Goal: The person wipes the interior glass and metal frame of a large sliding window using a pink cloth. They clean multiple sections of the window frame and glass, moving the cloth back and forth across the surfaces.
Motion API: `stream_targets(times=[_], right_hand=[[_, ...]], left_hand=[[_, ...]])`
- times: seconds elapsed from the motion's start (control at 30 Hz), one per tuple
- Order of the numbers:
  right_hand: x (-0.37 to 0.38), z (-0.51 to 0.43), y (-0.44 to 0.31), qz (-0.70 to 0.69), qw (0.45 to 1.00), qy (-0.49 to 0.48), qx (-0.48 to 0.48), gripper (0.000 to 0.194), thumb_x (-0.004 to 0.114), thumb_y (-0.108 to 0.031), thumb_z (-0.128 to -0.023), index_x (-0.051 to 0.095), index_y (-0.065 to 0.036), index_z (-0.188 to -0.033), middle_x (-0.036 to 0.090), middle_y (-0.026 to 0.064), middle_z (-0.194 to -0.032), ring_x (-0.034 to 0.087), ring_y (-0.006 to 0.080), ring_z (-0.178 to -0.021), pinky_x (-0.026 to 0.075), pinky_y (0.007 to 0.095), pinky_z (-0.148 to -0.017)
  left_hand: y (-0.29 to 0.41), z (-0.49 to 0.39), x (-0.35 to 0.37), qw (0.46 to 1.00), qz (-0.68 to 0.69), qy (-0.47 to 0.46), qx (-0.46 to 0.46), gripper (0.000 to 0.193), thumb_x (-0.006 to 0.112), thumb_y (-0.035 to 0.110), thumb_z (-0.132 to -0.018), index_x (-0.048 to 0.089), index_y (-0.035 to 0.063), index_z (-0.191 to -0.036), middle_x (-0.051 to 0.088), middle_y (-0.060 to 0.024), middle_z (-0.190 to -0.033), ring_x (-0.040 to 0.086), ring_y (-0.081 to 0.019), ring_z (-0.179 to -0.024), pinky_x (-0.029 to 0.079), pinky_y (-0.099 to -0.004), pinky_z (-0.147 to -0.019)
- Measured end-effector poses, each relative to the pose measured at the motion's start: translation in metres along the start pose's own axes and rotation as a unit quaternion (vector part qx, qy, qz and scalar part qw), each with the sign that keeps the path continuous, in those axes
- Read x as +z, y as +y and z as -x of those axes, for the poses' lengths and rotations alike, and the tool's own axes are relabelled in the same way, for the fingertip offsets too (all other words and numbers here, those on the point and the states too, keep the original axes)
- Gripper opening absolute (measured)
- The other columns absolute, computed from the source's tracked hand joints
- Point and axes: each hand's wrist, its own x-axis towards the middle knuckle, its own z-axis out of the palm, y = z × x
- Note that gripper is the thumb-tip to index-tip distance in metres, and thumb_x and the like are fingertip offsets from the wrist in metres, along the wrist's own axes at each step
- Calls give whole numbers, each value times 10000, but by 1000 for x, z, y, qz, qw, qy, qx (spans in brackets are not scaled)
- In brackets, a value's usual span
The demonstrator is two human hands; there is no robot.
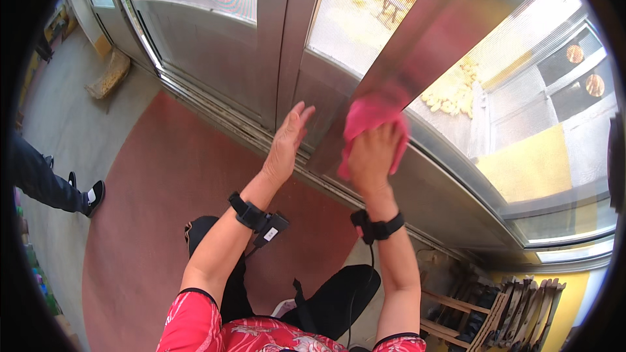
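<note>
A pink cloth [374, 115] lies bunched under my right hand [372, 159], which presses it against the metal frame [364, 93] of a sliding door. Cloth and fingers are slightly blurred. My left hand [289, 144] is raised near the lower metal panel [318, 93], holding nothing, its fingers extended. From this angle I cannot tell whether it touches the door. Mesh or ribbed glass fills the upper part of the door, and the frame's shiny metal carries a blurred pink reflection. A black strapped device sits on each wrist.
Along the door's foot runs a floor track [234, 124]. A reddish mat [161, 215] covers the floor beneath me. Another person's leg [46, 176] stands at the left. A wooden rack [459, 308] and several wooden pieces [525, 310] are at the lower right. A tan bundle [110, 76] lies far left.
</note>
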Motion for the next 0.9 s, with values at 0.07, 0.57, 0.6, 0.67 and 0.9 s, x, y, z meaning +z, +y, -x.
stream_targets(times=[0.07,0.57,0.6,0.67,0.9], right_hand=[[-11,-25,4,20,998,64,9,280,562,-143,-758,633,-65,-1017,533,115,-1198,479,364,-1138,353,576,-947],[74,78,-15,-98,983,-128,-83,381,510,-71,-826,544,21,-1195,505,154,-1302,491,304,-1214,448,404,-971],[66,71,-11,-88,984,-143,-57,388,514,-73,-825,542,21,-1201,505,150,-1306,489,303,-1216,445,402,-979],[59,55,-10,-74,989,-128,9,402,521,-77,-823,539,22,-1212,504,143,-1313,484,300,-1221,439,398,-994],[47,45,-16,-154,987,-30,-35,330,581,-132,-735,608,-4,-1038,534,127,-1201,511,326,-1150,433,462,-906]], left_hand=[[3,-1,1,1000,9,11,11,792,314,583,-994,158,4,-1512,331,-141,-1528,243,-254,-1439,143,-398,-1177],[12,0,9,998,-43,-25,32,715,309,536,-1014,234,9,-1492,384,-139,-1495,279,-242,-1428,170,-396,-1174],[13,0,9,997,-53,-32,49,658,309,489,-1030,270,14,-1483,390,-127,-1492,287,-219,-1424,188,-386,-1168],[12,2,10,996,-63,-26,60,620,307,455,-1041,289,17,-1479,392,-115,-1494,291,-204,-1422,190,-376,-1165],[11,-1,15,974,-190,-67,101,584,342,418,-1041,345,18,-1466,378,-95,-1505,284,-198,-1418,188,-335,-1152]])
